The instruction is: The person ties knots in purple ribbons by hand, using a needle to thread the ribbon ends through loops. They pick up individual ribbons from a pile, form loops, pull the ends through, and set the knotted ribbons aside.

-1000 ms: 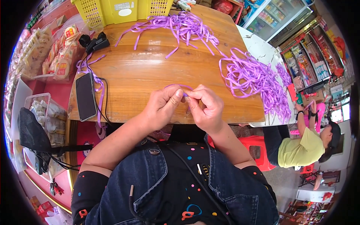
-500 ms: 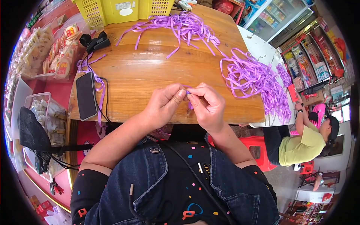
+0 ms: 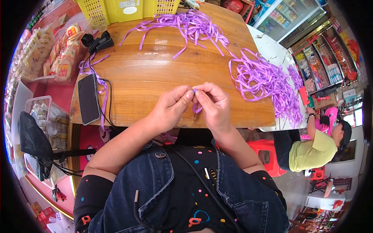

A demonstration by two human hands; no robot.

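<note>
Above the near edge of the wooden table (image 3: 143,77), my two hands meet fingertip to fingertip. My left hand (image 3: 172,105) pinches a short piece of purple ribbon (image 3: 196,109) between thumb and forefinger. From the other side my right hand (image 3: 213,108) grips the same ribbon, its fingers curled. A small loop of it hangs below the fingertips; the part between them is mostly hidden. A large heap of purple ribbon (image 3: 268,85) lies to the right of my hands, and a second tangled pile (image 3: 194,29) lies at the far side.
A black phone (image 3: 89,99) and cable lie at the table's left, near a dark clip-like device (image 3: 101,42). A yellow basket (image 3: 112,13) stands at the back. Packaged goods (image 3: 64,58) fill bins on the left. A person in a yellow shirt (image 3: 312,151) sits at right by a red stool (image 3: 268,155).
My right fingers have shifted slightly up against the left fingertips, and the ribbon's hanging loop shows more. The person at right has moved an arm a little.
</note>
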